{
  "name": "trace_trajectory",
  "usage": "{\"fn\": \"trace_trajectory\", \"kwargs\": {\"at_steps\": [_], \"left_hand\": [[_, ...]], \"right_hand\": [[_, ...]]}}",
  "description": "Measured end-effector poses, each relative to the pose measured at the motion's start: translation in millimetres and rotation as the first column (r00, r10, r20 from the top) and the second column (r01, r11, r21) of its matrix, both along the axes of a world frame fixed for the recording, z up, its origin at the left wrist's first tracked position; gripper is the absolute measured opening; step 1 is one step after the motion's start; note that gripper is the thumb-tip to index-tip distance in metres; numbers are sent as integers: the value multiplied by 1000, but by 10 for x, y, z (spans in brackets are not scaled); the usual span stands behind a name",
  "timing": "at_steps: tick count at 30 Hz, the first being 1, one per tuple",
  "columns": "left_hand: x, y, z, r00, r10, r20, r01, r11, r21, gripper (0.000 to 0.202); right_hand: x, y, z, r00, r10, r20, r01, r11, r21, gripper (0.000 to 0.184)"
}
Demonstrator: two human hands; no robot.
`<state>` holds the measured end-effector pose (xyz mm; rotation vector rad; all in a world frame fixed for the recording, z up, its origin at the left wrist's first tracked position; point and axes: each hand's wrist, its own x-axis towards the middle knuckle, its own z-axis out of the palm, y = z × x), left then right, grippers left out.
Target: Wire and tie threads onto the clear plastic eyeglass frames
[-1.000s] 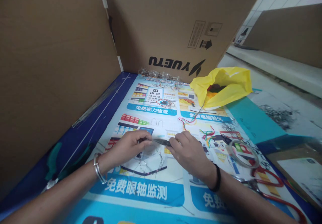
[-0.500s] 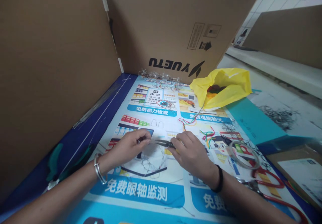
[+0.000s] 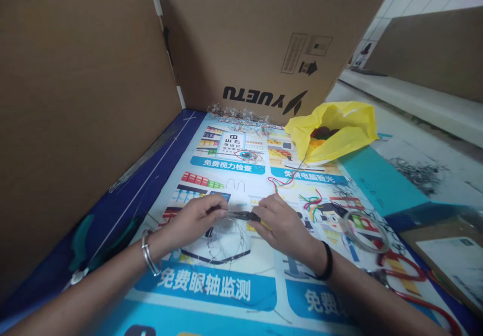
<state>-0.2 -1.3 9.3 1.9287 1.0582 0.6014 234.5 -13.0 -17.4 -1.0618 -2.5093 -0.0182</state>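
Note:
Over the printed poster (image 3: 260,275), my left hand (image 3: 202,218) pinches thin wire with the thumb against the fingers. A loose tangle of fine wire (image 3: 226,243) hangs below the pinch, above or on the poster; I cannot tell which. My right hand (image 3: 281,223) is wrapped round a pair of pliers (image 3: 243,216), whose dark jaws point left. The jaw tips reach close to my left fingertips, at the wire. Whether the jaws grip the wire is too small to make out.
A yellow bag (image 3: 339,132) lies open at the back right, with coloured threads (image 3: 290,179) before it. Wire scraps (image 3: 239,117) line the cardboard wall (image 3: 245,39). Right of me are a clear tape roll (image 3: 366,233) and red-handled scissors (image 3: 409,270); teal-handled pliers (image 3: 81,245) lie left.
My right hand and the pliers have shifted slightly left, bringing the jaws nearer my left fingertips. The hanging wire has moved a little; my left hand is nearly still.

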Motion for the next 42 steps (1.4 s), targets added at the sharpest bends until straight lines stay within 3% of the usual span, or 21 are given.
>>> {"fn": "trace_trajectory", "kwargs": {"at_steps": [8,11,14,18,42], "left_hand": [[-2,-1,-18,1000,18,-4,-18,1000,1,11],[3,-4,-16,1000,23,-14,-23,1000,8,11],[13,-8,-6,1000,21,-10,-21,999,38,12],[21,-10,-9,1000,22,8,-22,998,55,12],[12,-3,-39,1000,-8,20,9,999,-36,13]], "right_hand": [[85,13,91,994,-46,-95,50,998,43,15],[34,-77,157,1000,-14,13,14,1000,12,16],[-66,-151,186,988,-87,130,82,996,45,15],[-134,-169,171,976,-128,174,117,990,74,16],[-90,-109,81,983,-89,158,73,992,102,17]]}}
